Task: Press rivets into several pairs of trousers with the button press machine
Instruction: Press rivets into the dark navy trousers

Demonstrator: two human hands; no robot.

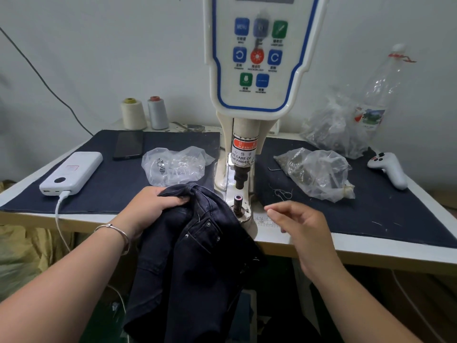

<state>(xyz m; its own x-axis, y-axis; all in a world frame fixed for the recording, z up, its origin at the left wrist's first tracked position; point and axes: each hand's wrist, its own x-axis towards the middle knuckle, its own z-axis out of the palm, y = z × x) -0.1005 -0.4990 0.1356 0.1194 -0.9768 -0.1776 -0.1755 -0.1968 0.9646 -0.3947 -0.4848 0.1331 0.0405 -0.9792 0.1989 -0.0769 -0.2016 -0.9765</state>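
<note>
Dark denim trousers [193,256] hang over the table's front edge, just left of the button press machine [257,70]. Several metal rivets show around their pocket. My left hand [150,206] grips a bunched fold at the top of the trousers. The machine's lower die post [238,201] stands bare beside the cloth, under the upper punch [239,178]. My right hand [299,221] hovers right of the die, fingers loosely extended toward it, holding nothing that I can make out.
Clear bags of rivets lie left [175,164] and right [319,172] of the machine. A white power bank [71,172] with cable, a phone [128,144], two thread cones [146,113], a plastic bottle [378,95] and a white handheld controller [390,169] sit on the dark mat.
</note>
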